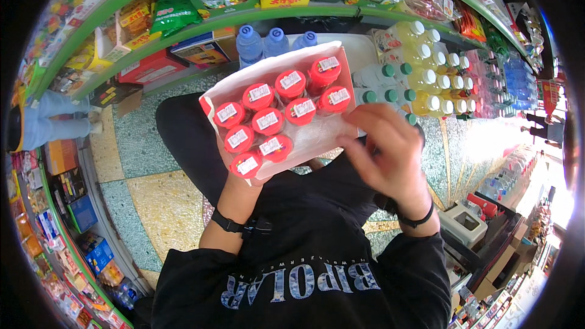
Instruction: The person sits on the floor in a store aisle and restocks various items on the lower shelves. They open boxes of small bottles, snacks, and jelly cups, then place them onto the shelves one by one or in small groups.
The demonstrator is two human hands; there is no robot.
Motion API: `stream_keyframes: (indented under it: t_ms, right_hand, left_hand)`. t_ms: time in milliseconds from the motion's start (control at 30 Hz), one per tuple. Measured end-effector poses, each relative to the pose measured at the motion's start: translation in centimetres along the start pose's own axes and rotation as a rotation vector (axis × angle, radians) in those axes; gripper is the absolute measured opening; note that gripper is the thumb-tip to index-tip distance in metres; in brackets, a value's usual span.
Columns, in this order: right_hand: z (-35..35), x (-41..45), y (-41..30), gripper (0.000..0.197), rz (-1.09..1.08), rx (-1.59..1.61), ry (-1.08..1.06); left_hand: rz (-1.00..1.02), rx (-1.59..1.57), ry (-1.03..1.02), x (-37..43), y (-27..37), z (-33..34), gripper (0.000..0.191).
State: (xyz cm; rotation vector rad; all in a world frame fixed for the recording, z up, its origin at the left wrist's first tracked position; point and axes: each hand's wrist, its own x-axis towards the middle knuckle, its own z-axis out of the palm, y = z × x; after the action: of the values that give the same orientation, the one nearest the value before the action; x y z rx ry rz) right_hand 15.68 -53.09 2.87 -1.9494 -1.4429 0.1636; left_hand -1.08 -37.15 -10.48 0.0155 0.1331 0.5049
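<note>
A shallow cardboard box [315, 146] with a pale, bare inside floor at its right end is tilted in front of me. Inside stand several small containers with red lids [290, 83], each lid bearing a printed sticker. My left hand [256, 180] supports the box from below at its lower left; most of its fingers are hidden beneath it. My right hand [386, 146] is at the box's right end, thumb and fingers apart, slightly blurred, with nothing seen between them. Whether its fingertips touch the box edge I cannot tell.
Beyond the box stand blue-capped bottles [276, 41]. Rows of green-capped bottles [387, 71] and white-capped yellow bottles [426, 76] stand at the right. Green-edged shelves [219, 17] with packaged snacks curve around the front and left. A person's legs [55, 121] show at far left, another person [548, 128] far right.
</note>
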Motion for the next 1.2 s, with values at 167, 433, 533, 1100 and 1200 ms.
stream_keyframes:
  t_ms: [167,433,533,1100,1200]
  right_hand:
    - [-2.3,1.9,0.6,0.032,0.015,0.110,-0.001]
    - [-2.3,2.7,1.1,0.030,-0.054,0.058,-0.210]
    - [-1.6,3.3,0.9,0.030,-0.113,0.005,-0.239]
    - [0.9,4.8,0.1,0.034,-0.115,-0.123,-0.521]
    - [0.2,4.6,0.0,0.036,-0.115,-0.030,-0.427]
  left_hand:
    - [-0.105,-0.032,0.017,-1.4,-0.2,-3.2,0.077]
    - [-0.214,-0.058,0.099,-1.2,-2.8,-2.0,0.085]
    - [-0.222,0.059,0.055,-1.0,-3.8,-1.1,0.089]
    - [-0.299,-0.163,-0.054,-1.2,-3.5,-2.4,0.077]
    - [-0.271,-0.164,-0.017,-0.8,-3.4,-2.0,0.078]
